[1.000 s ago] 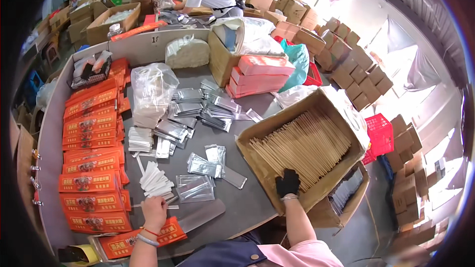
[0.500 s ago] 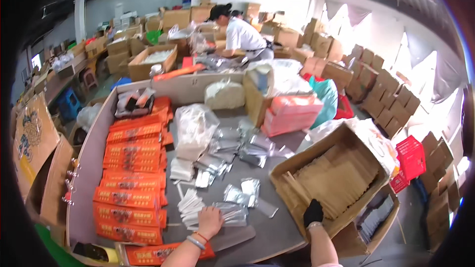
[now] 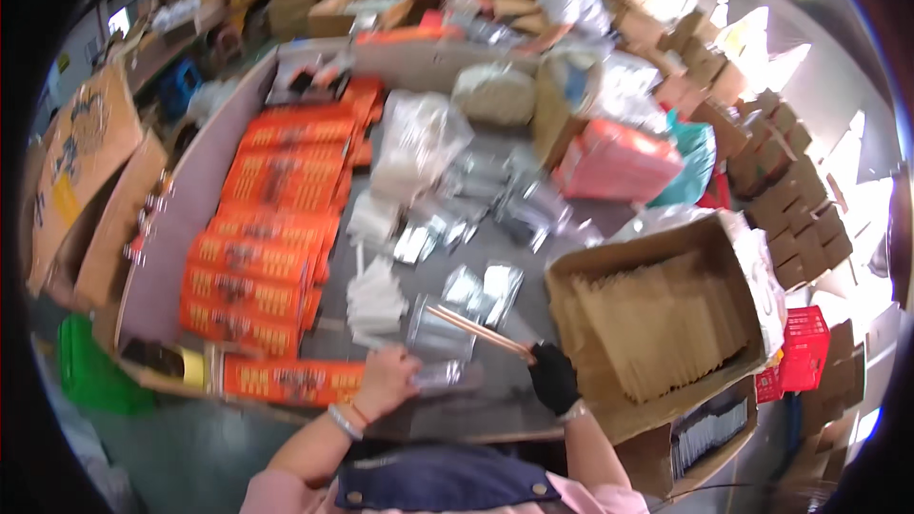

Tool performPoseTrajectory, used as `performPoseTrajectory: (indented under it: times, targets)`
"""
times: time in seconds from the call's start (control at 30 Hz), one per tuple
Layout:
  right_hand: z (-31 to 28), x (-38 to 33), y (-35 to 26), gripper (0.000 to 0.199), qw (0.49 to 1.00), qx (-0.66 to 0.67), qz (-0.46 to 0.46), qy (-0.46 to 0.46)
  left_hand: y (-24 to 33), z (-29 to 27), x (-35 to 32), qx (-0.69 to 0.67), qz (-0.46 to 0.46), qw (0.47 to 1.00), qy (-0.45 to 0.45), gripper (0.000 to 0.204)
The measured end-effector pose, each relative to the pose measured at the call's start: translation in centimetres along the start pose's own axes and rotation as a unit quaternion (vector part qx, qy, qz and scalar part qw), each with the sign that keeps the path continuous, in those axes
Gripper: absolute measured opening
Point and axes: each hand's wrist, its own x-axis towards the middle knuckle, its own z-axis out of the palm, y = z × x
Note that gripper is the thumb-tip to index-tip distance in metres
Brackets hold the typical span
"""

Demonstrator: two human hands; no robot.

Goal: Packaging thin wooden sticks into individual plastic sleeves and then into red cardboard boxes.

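My right hand [image 3: 554,379], in a black glove, grips a pair of thin wooden chopsticks [image 3: 476,328] by one end; they point up and left over the table. Against a clear plastic sleeve [image 3: 451,376] near the table's front edge, my left hand [image 3: 388,383] is closed, its fingertips on the sleeve's left end. An orange printed packet [image 3: 290,380] lies just left of that hand. White paper-like strips [image 3: 374,302] are fanned out beyond it. Silver foil packets [image 3: 495,291] and clear sleeves lie past the chopsticks.
Overlapping orange packets [image 3: 257,238] line the left side. An open cardboard box [image 3: 562,305] on the right holds many thin brown pieces. White items in a clear bag [image 3: 414,148] and a pink-red bundle [image 3: 619,162] stand farther back. Beyond the table's back board is a co-worker [image 3: 571,0].
My right hand has come out of the cardboard box and moved left with chopsticks in it. My left hand has shifted from the white strips to the clear sleeve. The view has tilted down.
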Motion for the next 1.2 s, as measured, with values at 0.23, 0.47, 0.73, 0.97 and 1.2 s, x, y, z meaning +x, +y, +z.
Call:
performPoseTrajectory:
  times: [0.23,0.47,0.73,0.97,1.2]
  targets:
    - [1.6,0.2,-1.7,0.025,0.964,-0.107,-0.086,-0.227,-2.7,-1.3,-5.2,-0.039,-0.043,0.993,0.107,0.064]
    - [8.0,1.1,-1.9,0.027,0.974,0.054,-0.186,-0.116,0.1,-0.5,-3.9,-0.010,-0.010,0.998,0.063,0.076]
    - [11.8,-0.5,-9.0,0.051,0.940,0.306,-0.070,-0.130,-0.4,0.7,-1.5,-0.021,0.028,0.998,0.045,0.071]
    - [4.3,2.5,-8.6,0.060,0.976,-0.013,-0.138,-0.168,-0.5,-7.4,1.0,0.038,0.141,0.980,-0.132,0.020]
    - [2.7,1.6,-8.5,0.063,0.992,-0.047,-0.072,-0.098,-6.7,-5.8,-2.5,-0.040,-0.131,0.976,0.170,0.057]
